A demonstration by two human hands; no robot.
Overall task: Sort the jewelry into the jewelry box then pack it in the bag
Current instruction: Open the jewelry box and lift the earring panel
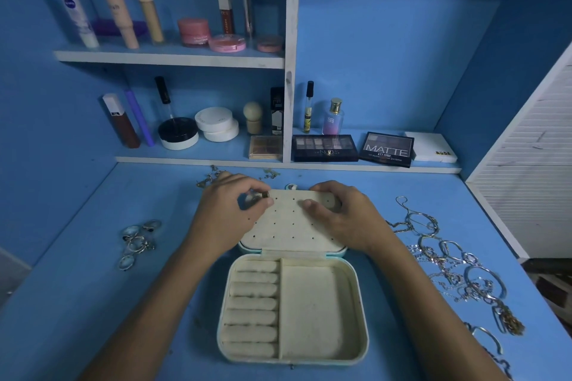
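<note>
An open cream jewelry box (353, 312) lies on the blue table, its lid panel (288, 226) with rows of small holes folded back. My left hand (229, 219) pinches a small gold earring (265, 195) at the panel's top left corner. The fingers of my right hand (343, 216) curl over the panel's far right edge, thumb pressing on top. Rings (137, 241) lie in a heap to the left. Necklaces and bracelets (458, 272) spread along the right. More earrings (210, 176) lie behind my left hand. The box's ring rolls and tray hold nothing.
Shelves behind the table carry cosmetics: tubes, compacts (216, 125), a perfume bottle (333, 116) and eyeshadow palettes (387, 148). A white slatted panel (532, 182) stands at the right edge. No bag is in view.
</note>
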